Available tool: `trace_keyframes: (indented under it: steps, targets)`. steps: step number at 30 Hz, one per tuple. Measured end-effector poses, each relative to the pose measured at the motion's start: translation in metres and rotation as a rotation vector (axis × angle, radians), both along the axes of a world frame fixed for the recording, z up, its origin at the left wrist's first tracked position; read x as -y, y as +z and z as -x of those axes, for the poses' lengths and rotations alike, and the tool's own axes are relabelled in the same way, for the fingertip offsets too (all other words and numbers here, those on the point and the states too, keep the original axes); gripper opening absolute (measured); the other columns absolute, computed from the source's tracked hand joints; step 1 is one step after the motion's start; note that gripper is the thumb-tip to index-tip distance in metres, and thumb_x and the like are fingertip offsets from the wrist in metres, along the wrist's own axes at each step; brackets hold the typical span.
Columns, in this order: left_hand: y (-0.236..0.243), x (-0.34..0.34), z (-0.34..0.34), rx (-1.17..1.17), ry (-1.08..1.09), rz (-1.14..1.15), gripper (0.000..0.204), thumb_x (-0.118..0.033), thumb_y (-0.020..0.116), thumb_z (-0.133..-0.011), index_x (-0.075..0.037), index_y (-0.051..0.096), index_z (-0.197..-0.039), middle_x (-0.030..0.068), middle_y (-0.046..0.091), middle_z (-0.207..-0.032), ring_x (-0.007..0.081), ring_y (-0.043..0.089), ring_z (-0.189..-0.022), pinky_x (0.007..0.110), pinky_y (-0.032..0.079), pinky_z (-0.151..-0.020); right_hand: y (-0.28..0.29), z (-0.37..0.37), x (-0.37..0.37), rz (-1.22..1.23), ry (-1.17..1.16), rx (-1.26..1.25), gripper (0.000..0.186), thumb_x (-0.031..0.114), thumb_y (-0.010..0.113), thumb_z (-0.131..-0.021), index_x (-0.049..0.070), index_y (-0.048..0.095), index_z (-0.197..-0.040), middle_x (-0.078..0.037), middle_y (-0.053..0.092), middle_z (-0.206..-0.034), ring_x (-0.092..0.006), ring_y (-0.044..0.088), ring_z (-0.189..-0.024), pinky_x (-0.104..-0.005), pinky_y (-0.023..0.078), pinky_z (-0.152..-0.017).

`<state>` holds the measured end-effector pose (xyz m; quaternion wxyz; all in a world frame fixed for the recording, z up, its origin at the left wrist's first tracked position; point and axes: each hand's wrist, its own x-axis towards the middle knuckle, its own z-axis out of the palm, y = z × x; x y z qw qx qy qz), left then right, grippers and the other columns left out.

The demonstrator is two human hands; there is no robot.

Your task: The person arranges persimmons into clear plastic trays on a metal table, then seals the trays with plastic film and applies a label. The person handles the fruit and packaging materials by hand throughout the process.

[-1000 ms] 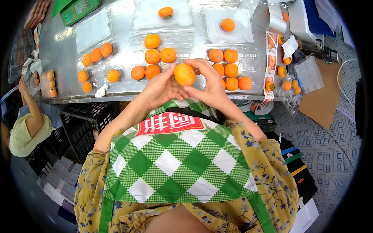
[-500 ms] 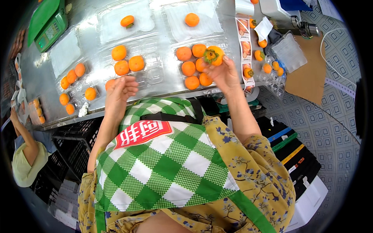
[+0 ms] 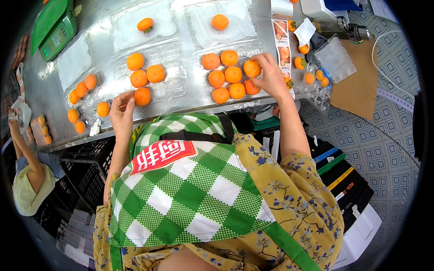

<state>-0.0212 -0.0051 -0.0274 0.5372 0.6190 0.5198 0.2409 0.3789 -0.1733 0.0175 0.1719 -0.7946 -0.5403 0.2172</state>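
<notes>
My right hand (image 3: pixel 272 77) has its fingertips on an orange persimmon (image 3: pixel 252 68) in the right end of a clear plastic tray (image 3: pixel 248 50). Several more persimmons fill the cups around it, one (image 3: pixel 252 86) just under my thumb. My left hand (image 3: pixel 122 115) is at the table's front edge, fingers loosely bent and holding nothing. Beside its fingertips, a persimmon (image 3: pixel 142 96) sits at the near left of a second clear tray (image 3: pixel 174 86). That tray bears a few others, with bare cups on its right.
Two lined lids (image 3: pixel 126 36) behind the trays each carry one persimmon. A green scale (image 3: pixel 56 34) stands far left; a part-filled tray (image 3: pixel 92 101) lies below it. Right are a label strip (image 3: pixel 284 54) and loose persimmons. Black crates (image 3: pixel 86 162) stand below; another person (image 3: pixel 31 180) works at left.
My right hand has lowered the persimmon into the right tray, its leafy top now out of sight. My left hand has drawn back left, uncovering the persimmon beside it.
</notes>
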Motion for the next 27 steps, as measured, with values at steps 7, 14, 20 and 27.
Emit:
trace_keyframes:
  steps: [7,14,20,27]
  targets:
    - [0.001,0.003,0.005,0.032,0.059,0.040,0.024,-0.010,0.062,-0.088,0.000,0.062,-0.109,0.0045,0.065,-0.099,0.0101,0.058,-0.085,0.024,0.047,-0.076,-0.009,0.011,-0.002,0.096,-0.084,0.076,0.051,0.005,0.075,-0.061,0.009,0.055,-0.108,-0.014,0.051,-0.104,-0.0360,0.055,-0.096,-0.0409,0.048,-0.080]
    - [0.002,0.005,0.013,-0.267,-0.017,-0.332,0.034,-0.007,0.071,-0.074,-0.006,0.064,-0.107,0.0085,0.057,-0.093,0.0204,0.056,-0.082,0.031,0.047,-0.076,-0.017,0.013,0.004,0.066,-0.059,0.044,0.050,0.004,0.073,-0.064,0.006,0.055,-0.110,-0.017,0.051,-0.104,-0.0377,0.055,-0.096,-0.0414,0.048,-0.082]
    - [0.010,0.009,0.006,-0.493,-0.144,-0.577,0.046,-0.013,0.080,-0.062,-0.009,0.064,-0.106,0.0087,0.055,-0.106,0.0283,0.050,-0.103,0.039,0.041,-0.088,-0.023,0.015,0.006,-0.001,-0.083,-0.028,0.047,0.002,0.073,-0.066,0.004,0.056,-0.109,-0.015,0.053,-0.100,-0.0309,0.057,-0.091,-0.0363,0.049,-0.079]
    - [0.006,0.011,-0.008,-0.600,-0.260,-0.711,0.059,-0.020,0.084,-0.056,-0.011,0.061,-0.110,0.0085,0.052,-0.114,0.0293,0.046,-0.112,0.042,0.035,-0.094,-0.003,0.022,-0.006,0.020,-0.129,0.015,0.047,0.003,0.074,-0.068,0.005,0.056,-0.111,-0.012,0.055,-0.102,-0.0261,0.057,-0.087,-0.0339,0.049,-0.076]
